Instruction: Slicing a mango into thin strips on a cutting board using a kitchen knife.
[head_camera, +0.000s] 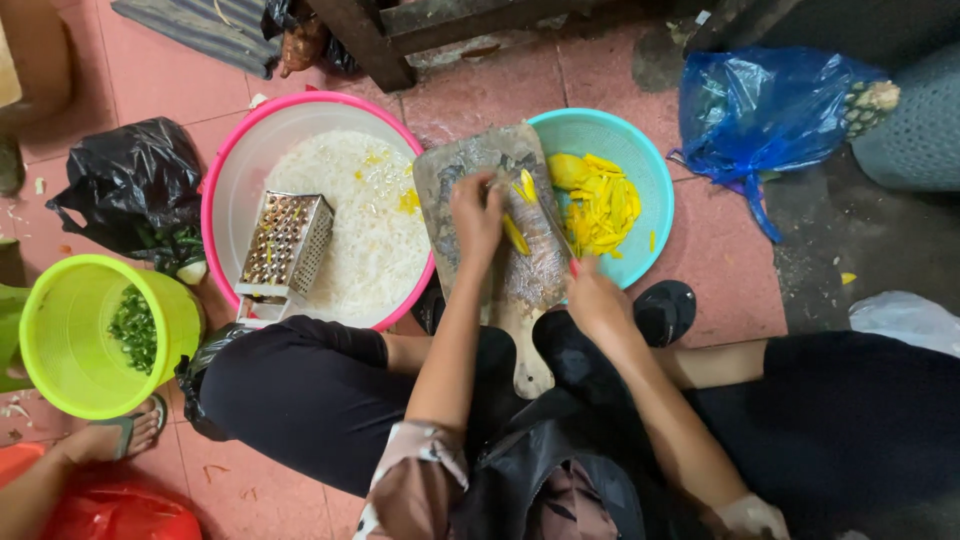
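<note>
The cutting board (520, 270) is hemmed in: the pink basin (225, 170) with its metal grater (285, 245) presses against its left edge, the teal bowl (640, 160) against its right. Bare floor (730, 270) lies open right of the teal bowl, up to the blue bag (770, 105). A green bucket (60, 340) and black bag (130, 180) block the far left.

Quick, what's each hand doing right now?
Left hand: fingers curled, pressing yellow fruit strips onto the wooden cutting board.
Right hand: closed around a knife handle.
</note>
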